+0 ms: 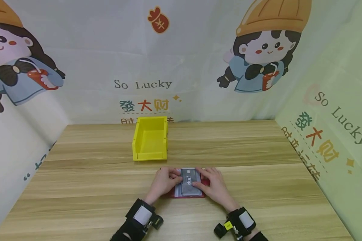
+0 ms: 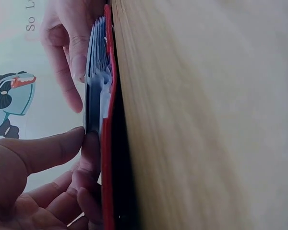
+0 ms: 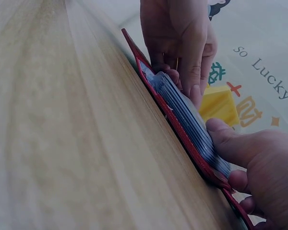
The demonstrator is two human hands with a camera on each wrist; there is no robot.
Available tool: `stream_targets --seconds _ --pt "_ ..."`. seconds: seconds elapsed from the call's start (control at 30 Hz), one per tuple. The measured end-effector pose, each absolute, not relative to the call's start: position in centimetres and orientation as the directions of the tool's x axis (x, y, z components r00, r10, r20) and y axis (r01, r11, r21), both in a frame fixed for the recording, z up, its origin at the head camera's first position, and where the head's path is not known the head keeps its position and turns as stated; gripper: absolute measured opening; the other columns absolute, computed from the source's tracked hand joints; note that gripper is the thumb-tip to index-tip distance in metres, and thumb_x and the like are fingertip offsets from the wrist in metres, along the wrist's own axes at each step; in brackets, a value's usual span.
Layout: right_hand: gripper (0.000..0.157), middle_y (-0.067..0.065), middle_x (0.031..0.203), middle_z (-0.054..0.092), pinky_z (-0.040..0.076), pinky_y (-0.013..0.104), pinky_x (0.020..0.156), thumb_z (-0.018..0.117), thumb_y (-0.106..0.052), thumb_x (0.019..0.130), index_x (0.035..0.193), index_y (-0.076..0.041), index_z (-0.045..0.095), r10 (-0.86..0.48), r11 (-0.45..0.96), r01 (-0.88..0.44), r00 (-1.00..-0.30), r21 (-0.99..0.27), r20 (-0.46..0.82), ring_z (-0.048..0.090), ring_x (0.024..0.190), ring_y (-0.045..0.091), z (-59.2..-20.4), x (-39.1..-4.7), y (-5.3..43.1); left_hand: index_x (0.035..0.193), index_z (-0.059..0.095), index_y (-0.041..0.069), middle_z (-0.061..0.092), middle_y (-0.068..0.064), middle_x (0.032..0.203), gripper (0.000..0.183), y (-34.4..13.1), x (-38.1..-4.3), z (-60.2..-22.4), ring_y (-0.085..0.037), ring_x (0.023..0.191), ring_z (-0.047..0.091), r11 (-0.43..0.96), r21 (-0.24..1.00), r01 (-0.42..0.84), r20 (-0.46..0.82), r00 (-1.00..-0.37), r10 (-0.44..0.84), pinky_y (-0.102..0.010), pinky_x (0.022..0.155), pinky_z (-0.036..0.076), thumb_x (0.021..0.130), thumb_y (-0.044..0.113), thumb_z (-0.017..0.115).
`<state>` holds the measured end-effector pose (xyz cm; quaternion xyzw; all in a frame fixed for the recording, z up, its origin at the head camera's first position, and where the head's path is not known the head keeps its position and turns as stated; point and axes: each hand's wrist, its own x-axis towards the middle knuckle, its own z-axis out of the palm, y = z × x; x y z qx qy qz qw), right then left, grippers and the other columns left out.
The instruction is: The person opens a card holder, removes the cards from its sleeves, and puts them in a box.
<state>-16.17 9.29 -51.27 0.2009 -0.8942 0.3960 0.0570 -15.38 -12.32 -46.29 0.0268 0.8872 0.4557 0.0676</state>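
Note:
A red card holder (image 1: 189,197) lies spread on the table, with a thick stack of clear sleeves (image 3: 178,106) inside it. A grey card marked "Vip" (image 1: 188,187) is on top of the stack. My left hand (image 1: 166,180) pinches the left edge of the top sleeve and card between thumb and index finger. From the right, my right hand (image 1: 212,185) holds the stack's edge, its thumb (image 3: 225,136) lying on the top card and its fingers curled at the side. The red cover (image 2: 107,158) shows under the sleeves in the left wrist view.
Behind the hands stands a yellow open-front bin (image 1: 149,139) on the wooden table (image 1: 244,147). A white printed cloth (image 1: 199,67) hangs around the back and sides of the table. Each wrist wears a black strap with a camera.

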Motion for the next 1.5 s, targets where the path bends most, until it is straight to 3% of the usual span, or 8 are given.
stream_targets --seconds 0.3,0.8,1.07,1.5 --pt "0.046 0.007 0.103 0.069 0.039 0.047 0.098 0.082 -0.022 0.091 0.134 -0.007 0.072 -0.341 0.608 -0.416 -0.906 -0.676 0.251 0.057 0.104 0.025 -51.3 -16.0 9.4 0.105 0.076 -0.005 0.077 -0.014 0.088 0.016 -12.3 -15.6 -46.5 -0.017 0.078 0.069 0.570 0.822 -0.018 -0.093 -0.990 0.103 -0.027 0.069 0.053 0.091 0.003 0.078" --pt "0.047 0.008 0.104 0.069 0.039 0.044 0.095 0.082 -0.022 0.091 0.134 -0.006 0.072 -0.346 0.613 -0.419 -0.905 -0.670 0.249 0.056 0.103 0.025 -51.3 -16.0 9.4 0.108 0.074 -0.007 0.074 -0.011 0.084 0.019 -12.6 -15.9 -46.4 -0.013 0.074 0.063 0.559 0.829 -0.028 -0.122 -0.984 0.132 -0.024 0.067 0.048 0.091 0.001 0.076" --pt "0.047 0.008 0.104 0.069 0.038 0.044 0.096 0.081 -0.021 0.091 0.134 -0.005 0.071 -0.346 0.612 -0.411 -0.907 -0.676 0.238 0.056 0.104 0.026 -51.1 -16.0 9.4 0.115 0.071 -0.007 0.073 -0.008 0.082 0.030 -12.5 -15.8 -46.2 -0.013 0.074 0.061 0.566 0.822 -0.060 -0.163 -0.977 0.134 -0.025 0.070 0.046 0.091 0.009 0.081" --pt "0.046 0.007 0.103 0.068 0.037 0.043 0.094 0.082 -0.021 0.091 0.133 -0.005 0.072 -0.343 0.607 -0.412 -0.907 -0.679 0.244 0.056 0.103 0.026 -51.0 -15.9 9.4 0.116 0.069 -0.011 0.072 -0.009 0.081 0.030 -13.3 -16.1 -46.4 -0.012 0.072 0.058 0.499 0.861 -0.097 -0.193 -0.971 0.144 -0.023 0.066 0.045 0.089 0.000 0.078"
